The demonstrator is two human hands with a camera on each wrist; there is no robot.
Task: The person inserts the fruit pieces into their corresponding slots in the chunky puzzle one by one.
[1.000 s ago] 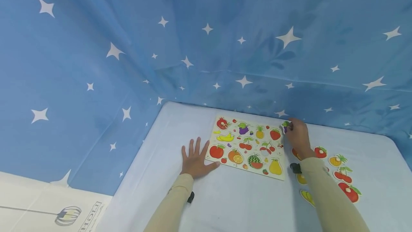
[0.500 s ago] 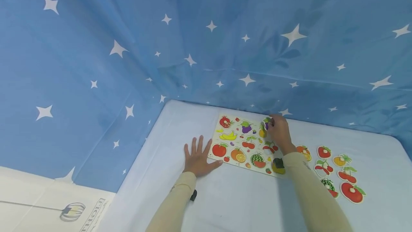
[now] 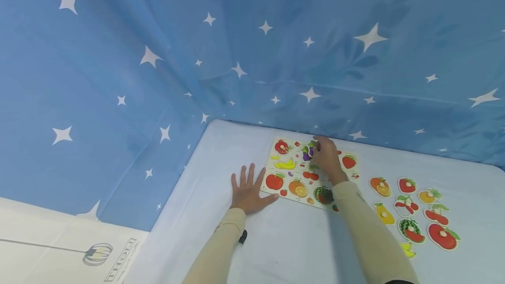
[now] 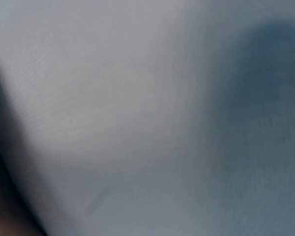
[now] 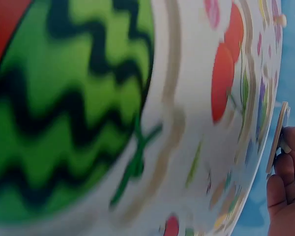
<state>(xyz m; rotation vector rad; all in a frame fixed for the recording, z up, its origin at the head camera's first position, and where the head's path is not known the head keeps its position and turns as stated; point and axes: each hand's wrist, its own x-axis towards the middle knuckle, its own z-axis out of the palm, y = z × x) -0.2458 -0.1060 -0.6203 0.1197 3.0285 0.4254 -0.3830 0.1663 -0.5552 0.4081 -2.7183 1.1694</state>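
Observation:
On the white table lies a fruit puzzle board (image 3: 296,174) with printed fruit recesses. My right hand (image 3: 328,157) holds a grape puzzle piece (image 3: 310,149) above the board's grape picture, partly overlapping it. In the right wrist view the thumb and fingers (image 5: 285,172) pinch the knob of this thin wooden piece (image 5: 278,137), seen edge-on. My left hand (image 3: 247,194) lies flat with spread fingers at the board's left edge, thumb along its near corner. A pomegranate piece (image 3: 282,147) with a knob sits at the board's upper left. My right hand and forearm hide part of the board.
Right of the board lie several loose knobbed pieces, among them an orange (image 3: 380,186), a pear (image 3: 384,214), a watermelon (image 3: 411,230), an apple (image 3: 443,236) and a pineapple (image 3: 430,195). A blue star-patterned curtain (image 3: 276,69) hangs along the table's back and left edges.
My right hand has carried the grape piece leftward from beyond the board's right edge to the printed grapes. The left hand stays on the board's left edge. The view has shifted slightly.

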